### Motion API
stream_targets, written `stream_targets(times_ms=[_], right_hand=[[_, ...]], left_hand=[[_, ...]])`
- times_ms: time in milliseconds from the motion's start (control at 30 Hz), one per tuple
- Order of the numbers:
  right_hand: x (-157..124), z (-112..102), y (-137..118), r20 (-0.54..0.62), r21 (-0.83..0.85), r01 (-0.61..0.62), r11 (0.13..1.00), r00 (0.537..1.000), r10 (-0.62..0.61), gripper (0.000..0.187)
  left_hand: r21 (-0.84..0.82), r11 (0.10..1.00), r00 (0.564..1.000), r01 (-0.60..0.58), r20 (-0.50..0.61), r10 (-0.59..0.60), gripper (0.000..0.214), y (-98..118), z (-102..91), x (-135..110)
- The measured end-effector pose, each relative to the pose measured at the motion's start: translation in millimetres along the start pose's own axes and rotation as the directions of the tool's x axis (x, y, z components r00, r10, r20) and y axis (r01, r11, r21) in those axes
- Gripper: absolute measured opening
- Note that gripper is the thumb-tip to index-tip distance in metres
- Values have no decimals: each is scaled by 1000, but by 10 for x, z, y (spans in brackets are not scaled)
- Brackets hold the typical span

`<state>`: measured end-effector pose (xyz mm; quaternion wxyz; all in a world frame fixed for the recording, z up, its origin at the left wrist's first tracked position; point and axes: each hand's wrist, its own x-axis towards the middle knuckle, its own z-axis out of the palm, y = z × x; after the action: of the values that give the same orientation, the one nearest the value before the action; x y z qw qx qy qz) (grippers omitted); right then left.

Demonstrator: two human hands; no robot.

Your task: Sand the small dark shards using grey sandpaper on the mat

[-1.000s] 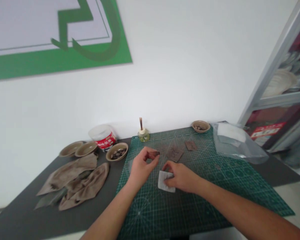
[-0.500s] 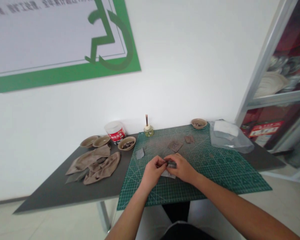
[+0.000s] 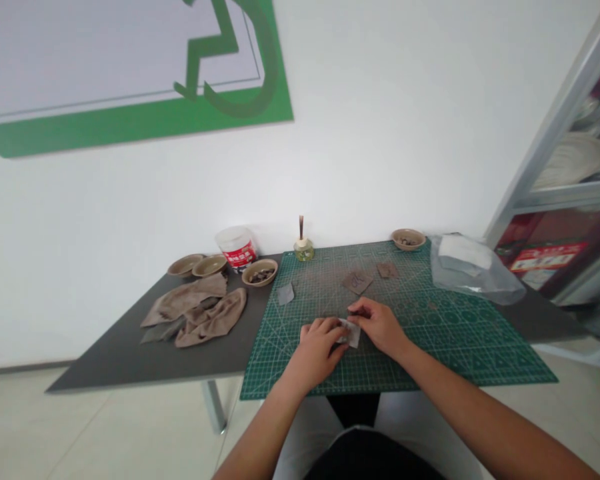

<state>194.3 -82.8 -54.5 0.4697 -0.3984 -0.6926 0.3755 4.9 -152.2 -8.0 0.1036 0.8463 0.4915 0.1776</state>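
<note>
Near the front of the green cutting mat (image 3: 300, 380), my left hand (image 3: 316, 347) lies over a small piece of whitish paper (image 3: 351, 333), its fingers curled and gripping the paper's left side. Just right of the paper, my right hand (image 3: 381, 325) is closed in a pinch. A tiny dark thing seems to show at its fingertips, too small to name. Beyond the hands lie a brown square patch (image 3: 358, 281) with dark marks and a smaller brown patch (image 3: 387, 270). A pale grey scrap (image 3: 285, 294) is on the mat's left part.
Left of the mat are crumpled brown cloths (image 3: 213, 319), a bowl of dark pieces (image 3: 260, 273), two more bowls and a plastic tub (image 3: 237, 248). A reed diffuser (image 3: 304, 249) stands by the wall. Another filled bowl (image 3: 408, 240) and a clear plastic bag (image 3: 473, 267) are right.
My hands were together over the paper; now they are apart. The left has flattened onto the paper and the right has moved right, pinched. The camera view has shifted slightly.
</note>
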Motion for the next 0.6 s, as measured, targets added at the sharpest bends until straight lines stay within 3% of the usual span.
stream_targets(times_ms=[200, 467, 600], right_hand=[[-37, -47, -135, -39, -131, 55, 990, 997, -60, 17], [-82, 3, -198, 79, -251, 56, 966, 996, -37, 20], [-92, 19, -215, 169, -329, 124, 936, 983, -71, 19]], left_hand=[[82, 996, 997, 42, -67, -37, 27, 7, 41, 2], [75, 993, 984, 96, -155, -83, 29, -38, 100, -20], [79, 987, 975, 140, -182, -124, 26, -63, 133, -17]])
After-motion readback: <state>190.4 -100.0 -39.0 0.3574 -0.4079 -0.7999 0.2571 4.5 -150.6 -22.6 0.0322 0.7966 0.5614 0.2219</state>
